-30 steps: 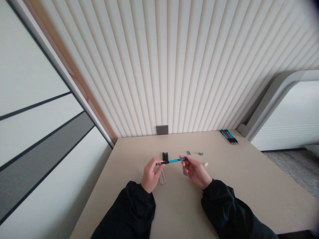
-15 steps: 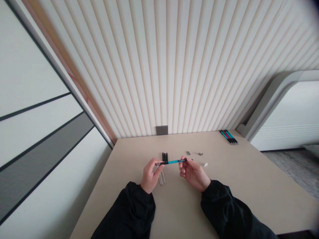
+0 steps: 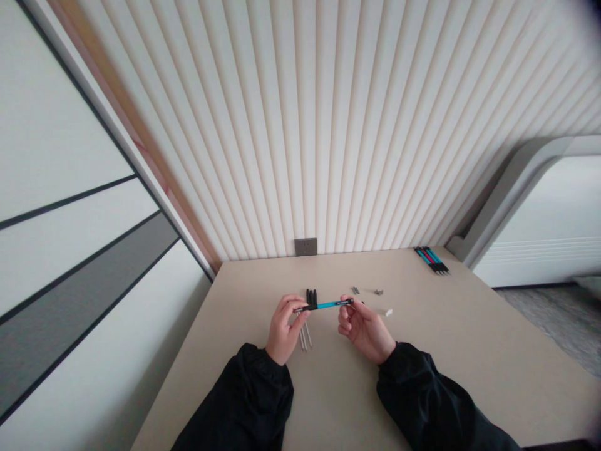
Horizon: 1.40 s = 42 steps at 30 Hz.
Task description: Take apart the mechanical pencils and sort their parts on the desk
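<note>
A blue and black pen [image 3: 328,305] lies level between my two hands, above the table. My left hand [image 3: 282,329] pinches its black grip end, with the tip pointing left. At the other end, the fingers of my right hand [image 3: 365,327] are closed round the black top of the pen. Below and beside my left hand lie several thin pale refills [image 3: 305,339], partly hidden by the fingers. Just behind the pen are three black grips [image 3: 311,295] in a row.
Small springs [image 3: 355,290], small metal parts [image 3: 379,292] and little white pieces [image 3: 388,312] lie on the beige table [image 3: 338,401] to the right. Several pens [image 3: 432,260], blue and one red, lie side by side at the far right corner. A dark socket [image 3: 306,247] is on the ribbed wall.
Both hands hold the pen almost exactly as before. The whole view has shifted very slightly.
</note>
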Motion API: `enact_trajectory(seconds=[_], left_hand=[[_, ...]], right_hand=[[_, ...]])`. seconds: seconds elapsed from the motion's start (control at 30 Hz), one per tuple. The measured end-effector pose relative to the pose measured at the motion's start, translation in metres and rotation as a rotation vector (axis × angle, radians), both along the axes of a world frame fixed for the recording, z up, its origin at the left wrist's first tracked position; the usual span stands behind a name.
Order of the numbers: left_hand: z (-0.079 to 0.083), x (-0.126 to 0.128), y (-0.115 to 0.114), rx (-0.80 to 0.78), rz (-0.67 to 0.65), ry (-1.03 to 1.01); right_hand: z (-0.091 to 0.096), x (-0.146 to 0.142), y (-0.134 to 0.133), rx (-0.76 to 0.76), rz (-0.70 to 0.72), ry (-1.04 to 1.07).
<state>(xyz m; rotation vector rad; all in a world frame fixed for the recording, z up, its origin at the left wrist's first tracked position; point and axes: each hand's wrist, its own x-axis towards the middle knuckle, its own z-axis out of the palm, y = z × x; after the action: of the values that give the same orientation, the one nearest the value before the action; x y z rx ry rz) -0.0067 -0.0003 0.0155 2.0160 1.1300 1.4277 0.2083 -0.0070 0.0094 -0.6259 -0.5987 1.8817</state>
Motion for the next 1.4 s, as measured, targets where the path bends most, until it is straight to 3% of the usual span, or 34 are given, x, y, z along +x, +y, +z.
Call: enact_trajectory(seconds=[0.77, 0.93, 1.2, 1.4], left_hand=[[-0.005, -0.004, 0.004, 0.034, 0.017, 0.022], [-0.003, -0.004, 0.006, 0.014, 0.046, 0.041], [0.003, 0.004, -0.002, -0.037, -0.106, 0.167], [-0.002, 0.008, -0.005, -0.031, -0.053, 0.163]], right_hand=[[-0.002, -0.003, 0.003, 0.097, -0.037, -0.007], [0.000, -0.006, 0.002, 0.181, -0.133, -0.131], [-0.010, -0.011, 0.005, 0.355, -0.395, -0.319], [-0.009, -0.015, 0.000, 0.447, -0.419, -0.480]])
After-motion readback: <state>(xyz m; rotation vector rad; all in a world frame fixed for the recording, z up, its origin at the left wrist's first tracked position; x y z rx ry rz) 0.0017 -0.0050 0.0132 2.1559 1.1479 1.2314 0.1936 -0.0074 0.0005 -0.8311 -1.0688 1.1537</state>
